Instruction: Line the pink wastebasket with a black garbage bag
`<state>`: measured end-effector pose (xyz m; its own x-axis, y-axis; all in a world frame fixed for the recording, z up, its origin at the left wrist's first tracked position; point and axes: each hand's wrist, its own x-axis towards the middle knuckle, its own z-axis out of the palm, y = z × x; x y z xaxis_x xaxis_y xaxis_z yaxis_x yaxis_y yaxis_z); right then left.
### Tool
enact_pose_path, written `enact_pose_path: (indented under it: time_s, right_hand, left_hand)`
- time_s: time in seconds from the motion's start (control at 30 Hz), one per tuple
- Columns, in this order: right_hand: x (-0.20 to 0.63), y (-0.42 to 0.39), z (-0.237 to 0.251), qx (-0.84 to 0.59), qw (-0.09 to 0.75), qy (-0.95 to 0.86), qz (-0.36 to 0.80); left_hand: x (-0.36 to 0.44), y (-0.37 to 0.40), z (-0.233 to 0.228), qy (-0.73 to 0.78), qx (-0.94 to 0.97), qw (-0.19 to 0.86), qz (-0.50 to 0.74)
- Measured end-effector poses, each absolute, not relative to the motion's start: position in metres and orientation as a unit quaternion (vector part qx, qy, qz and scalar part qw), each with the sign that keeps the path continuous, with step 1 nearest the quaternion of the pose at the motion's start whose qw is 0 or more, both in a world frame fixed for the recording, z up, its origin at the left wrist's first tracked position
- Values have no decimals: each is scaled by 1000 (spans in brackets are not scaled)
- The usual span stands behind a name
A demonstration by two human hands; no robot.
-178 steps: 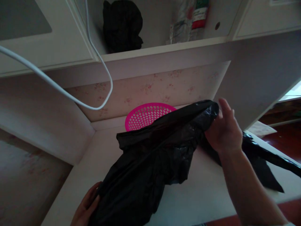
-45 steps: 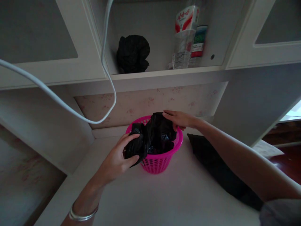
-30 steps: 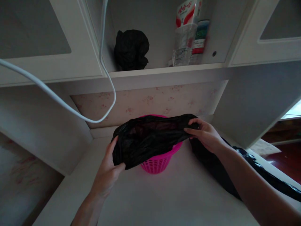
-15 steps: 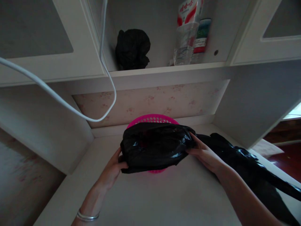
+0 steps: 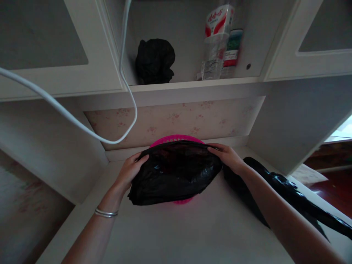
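Black bag (image 5: 176, 176) is being pulled over the pink basket (image 5: 176, 139) on the counter (image 5: 192, 234). The mouth is best kept taut and level, near edge drawn down evenly so the film seats under the rim without tearing. Left hand (image 5: 131, 169) is pinched on the bag's left edge, right hand (image 5: 227, 157) is pinched on the right edge; bag is stretched between them, touching both. Only the basket's back rim and base are visible.

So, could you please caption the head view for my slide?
Both hands, left hand and right hand, stretch a black bag over a pink basket.
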<state>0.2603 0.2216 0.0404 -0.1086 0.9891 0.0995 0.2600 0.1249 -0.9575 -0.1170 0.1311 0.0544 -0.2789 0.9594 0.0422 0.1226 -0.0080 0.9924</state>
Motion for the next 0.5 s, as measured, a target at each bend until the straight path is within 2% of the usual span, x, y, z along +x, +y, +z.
enact_pose_path:
  time_s: [0.1, 0.23, 0.5]
  right_hand:
    - [260, 227, 45, -512, 409, -651, 382]
    - [258, 221, 50, -520, 406, -665, 349]
    - [238, 210, 46, -483, 355, -686, 412]
  left_hand:
    - [-122, 116, 54, 616, 455, 350, 538]
    - [-125, 85, 52, 632, 434, 354, 536]
    - [-132, 58, 50, 652, 362, 352, 566]
